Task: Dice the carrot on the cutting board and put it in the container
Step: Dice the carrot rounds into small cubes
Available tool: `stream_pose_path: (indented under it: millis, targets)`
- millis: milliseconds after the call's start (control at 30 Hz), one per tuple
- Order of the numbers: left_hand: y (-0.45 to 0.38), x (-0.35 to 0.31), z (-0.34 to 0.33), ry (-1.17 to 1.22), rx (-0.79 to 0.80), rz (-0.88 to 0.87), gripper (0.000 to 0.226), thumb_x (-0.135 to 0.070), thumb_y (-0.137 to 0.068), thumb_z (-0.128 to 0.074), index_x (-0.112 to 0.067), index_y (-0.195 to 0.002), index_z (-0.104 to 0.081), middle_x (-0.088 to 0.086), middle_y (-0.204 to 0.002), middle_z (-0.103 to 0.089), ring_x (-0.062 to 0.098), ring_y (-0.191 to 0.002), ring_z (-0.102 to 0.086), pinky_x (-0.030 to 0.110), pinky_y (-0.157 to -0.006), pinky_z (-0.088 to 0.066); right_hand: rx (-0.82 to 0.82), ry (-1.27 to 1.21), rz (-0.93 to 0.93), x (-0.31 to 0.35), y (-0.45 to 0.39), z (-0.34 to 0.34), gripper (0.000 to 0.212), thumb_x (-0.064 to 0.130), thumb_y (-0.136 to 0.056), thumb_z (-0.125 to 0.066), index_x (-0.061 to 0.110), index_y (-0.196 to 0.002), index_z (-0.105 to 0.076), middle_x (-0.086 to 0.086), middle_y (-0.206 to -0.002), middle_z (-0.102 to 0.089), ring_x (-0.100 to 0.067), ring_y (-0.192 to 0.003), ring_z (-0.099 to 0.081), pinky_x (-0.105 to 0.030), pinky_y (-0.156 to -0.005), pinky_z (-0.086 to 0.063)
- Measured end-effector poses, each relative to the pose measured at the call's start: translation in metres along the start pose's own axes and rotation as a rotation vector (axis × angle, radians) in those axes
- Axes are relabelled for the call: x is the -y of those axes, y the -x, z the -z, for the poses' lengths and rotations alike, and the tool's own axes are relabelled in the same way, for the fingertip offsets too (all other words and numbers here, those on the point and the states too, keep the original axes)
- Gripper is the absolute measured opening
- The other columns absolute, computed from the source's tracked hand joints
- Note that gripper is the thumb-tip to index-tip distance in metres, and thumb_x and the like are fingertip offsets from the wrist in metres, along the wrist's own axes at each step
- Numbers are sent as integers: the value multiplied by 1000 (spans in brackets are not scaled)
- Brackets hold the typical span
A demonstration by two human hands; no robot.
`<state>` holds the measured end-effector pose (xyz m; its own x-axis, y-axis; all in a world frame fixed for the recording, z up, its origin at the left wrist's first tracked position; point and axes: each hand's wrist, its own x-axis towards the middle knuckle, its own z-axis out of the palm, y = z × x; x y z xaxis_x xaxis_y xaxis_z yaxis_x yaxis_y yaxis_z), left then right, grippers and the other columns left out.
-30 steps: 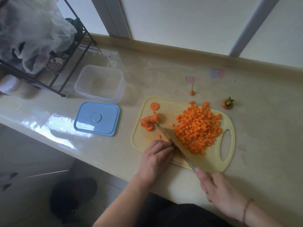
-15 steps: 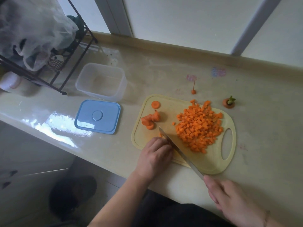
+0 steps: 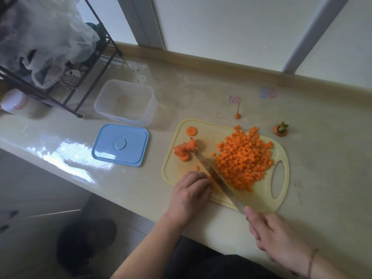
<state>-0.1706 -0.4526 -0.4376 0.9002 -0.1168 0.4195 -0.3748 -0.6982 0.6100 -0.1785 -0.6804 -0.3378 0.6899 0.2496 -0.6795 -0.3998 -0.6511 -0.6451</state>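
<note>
Most of the carrot is already a bright heap of small orange cubes (image 3: pixel 244 158) on the cutting board (image 3: pixel 261 200), toward its handle end; a few round slices (image 3: pixel 184 151) wait at the far end. Dicing seems nearly finished: next, those slices need cutting. The right hand (image 3: pixel 275 236) grips the knife (image 3: pixel 213 176), its tip at the slices; the left hand (image 3: pixel 190 193) rests curled on the board, its hold unclear. Beyond the board's slice end sits the empty container (image 3: pixel 125 102)

Glossy beige countertop (image 3: pixel 201 93) under pale windows (image 3: pixel 231 27), black wire rack (image 3: pixel 84 77) at left.
</note>
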Motion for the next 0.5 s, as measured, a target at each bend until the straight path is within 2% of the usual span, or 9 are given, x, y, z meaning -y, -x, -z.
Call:
stream_pose_path:
  millis: [67, 167, 300, 500]
  targets:
    - [1, -2, 2, 26, -34, 15, 14, -15, -94, -68, -3, -91, -75, 10, -101, -67, 24, -91, -66, 30, -80, -55, 32, -27, -7, 0, 7, 4, 66, 77, -77, -29, 17, -52, -41, 4, -39, -36, -8, -38, -35, -16, -44, -29]
    - [2, -1, 4, 53, -34, 19, 17, -16, -95, -65, -2, -91, -74, 10, -99, -66, 25, -91, -65, 32, -80, -55, 26, 20, 27, -4, 11, 4, 69, 80, -79, -27, 18, -53, -43, 2, -42, -39, -7, -43, -38, -21, -50, -33]
    - [4, 1, 2, 54, 9, -16, 20, -17, -99, -61, -2, -94, -74, 9, -100, -68, 25, -92, -65, 33, -82, -55, 9, 84, -2, -5, 14, 0, 66, 76, -72, -27, 16, -52, -43, 2, -42, -45, -5, -41, -40, -25, -54, -38]
    - [5, 6, 0, 65, 30, -2, 22, -18, -101, -61, -2, -97, -76, 8, -106, -71, 24, -97, -66, 31, -87, -54, -5, 115, 28, -12, 5, -11, 73, 83, -78, -21, 16, -56, -39, 1, -46, -40, -9, -46, -40, -38, -61, -47]
